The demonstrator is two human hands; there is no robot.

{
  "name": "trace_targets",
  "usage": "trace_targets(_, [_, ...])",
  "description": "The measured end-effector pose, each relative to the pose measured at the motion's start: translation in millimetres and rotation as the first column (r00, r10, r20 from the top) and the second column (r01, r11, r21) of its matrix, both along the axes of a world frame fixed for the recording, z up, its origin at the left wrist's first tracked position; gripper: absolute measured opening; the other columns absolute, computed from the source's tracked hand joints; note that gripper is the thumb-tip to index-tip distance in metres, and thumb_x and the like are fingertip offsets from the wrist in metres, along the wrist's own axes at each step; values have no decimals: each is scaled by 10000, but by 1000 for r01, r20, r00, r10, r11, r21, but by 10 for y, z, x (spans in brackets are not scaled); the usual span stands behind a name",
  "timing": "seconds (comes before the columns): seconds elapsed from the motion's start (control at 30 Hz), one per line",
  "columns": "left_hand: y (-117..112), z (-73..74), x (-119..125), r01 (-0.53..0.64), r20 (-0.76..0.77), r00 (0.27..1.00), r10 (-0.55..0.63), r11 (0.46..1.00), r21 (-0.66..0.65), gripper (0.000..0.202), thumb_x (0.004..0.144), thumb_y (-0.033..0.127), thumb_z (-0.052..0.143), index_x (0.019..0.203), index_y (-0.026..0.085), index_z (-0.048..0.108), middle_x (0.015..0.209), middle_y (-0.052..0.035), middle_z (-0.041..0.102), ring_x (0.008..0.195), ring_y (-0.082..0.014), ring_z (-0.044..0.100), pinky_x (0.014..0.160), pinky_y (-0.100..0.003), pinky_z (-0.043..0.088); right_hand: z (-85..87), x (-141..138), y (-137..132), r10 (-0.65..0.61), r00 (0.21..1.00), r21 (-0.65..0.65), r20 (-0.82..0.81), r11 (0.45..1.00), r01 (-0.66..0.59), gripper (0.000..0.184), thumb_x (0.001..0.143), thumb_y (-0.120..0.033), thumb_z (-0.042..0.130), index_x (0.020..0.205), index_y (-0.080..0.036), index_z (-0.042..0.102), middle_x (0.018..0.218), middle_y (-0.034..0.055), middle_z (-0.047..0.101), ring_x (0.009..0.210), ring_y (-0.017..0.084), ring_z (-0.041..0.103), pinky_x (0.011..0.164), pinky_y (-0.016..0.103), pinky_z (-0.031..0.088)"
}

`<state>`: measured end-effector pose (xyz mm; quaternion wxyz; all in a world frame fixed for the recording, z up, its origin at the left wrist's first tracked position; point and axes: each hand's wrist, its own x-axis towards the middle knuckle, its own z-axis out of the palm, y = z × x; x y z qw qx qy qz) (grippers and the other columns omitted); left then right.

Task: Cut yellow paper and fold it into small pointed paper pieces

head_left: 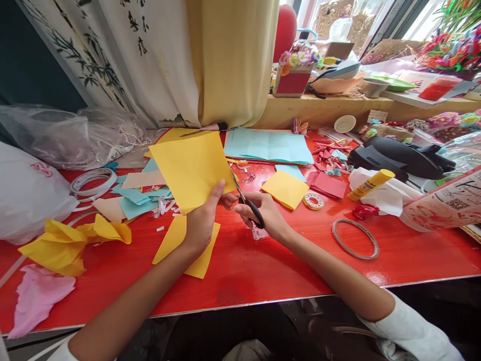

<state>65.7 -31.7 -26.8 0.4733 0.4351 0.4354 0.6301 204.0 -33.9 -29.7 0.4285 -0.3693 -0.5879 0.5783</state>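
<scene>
My left hand [205, 220] grips a sheet of yellow paper [188, 168] by its lower right part, thumb on top, and holds it raised above the table. In my right hand [268, 215] is a pair of black-handled scissors [254, 210], with fingers through the loops. Their blades point up and away, at the right edge of the sheet. Whether the blades are cutting into the paper I cannot tell. Under my left wrist lies another yellow paper piece [203, 250] on the red table [263, 276].
Blue sheets [266, 145], a yellow square [286, 189] and red squares [327, 184] lie beyond my hands. Tape rolls [93, 183], coloured scraps and crumpled yellow paper [62, 245] are on the left. A glue stick [371, 184] and a tape ring [355, 239] are on the right.
</scene>
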Motion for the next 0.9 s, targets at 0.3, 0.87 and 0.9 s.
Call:
trace_targets(0.3, [19,-21,-2,12,10,1000,-12,1000,-21,225,748,381,659,748,158,680,648,-1,674,559,-132,603,682,-281,501,-1,25,14,-15,995,-16,94,1000,16,462,665,-511,706,946,-153,624,534,-64,425,454,78,380,459,239,308])
trace_targets(0.87, [13,3,4,54,32,998,-53,998,-44,225,743,394,656,786,173,664,619,3,668,611,-163,644,617,-279,510,12,44,49,72,989,10,128,997,-74,428,702,-542,650,892,-163,594,660,-27,482,559,95,413,515,231,329])
trace_targets(0.9, [11,-2,5,64,33,997,-63,997,-49,220,742,392,660,793,178,665,622,6,668,610,-164,644,611,-280,508,8,46,50,68,990,10,120,997,-70,420,699,-543,653,870,-165,588,658,-26,482,559,95,414,509,229,322])
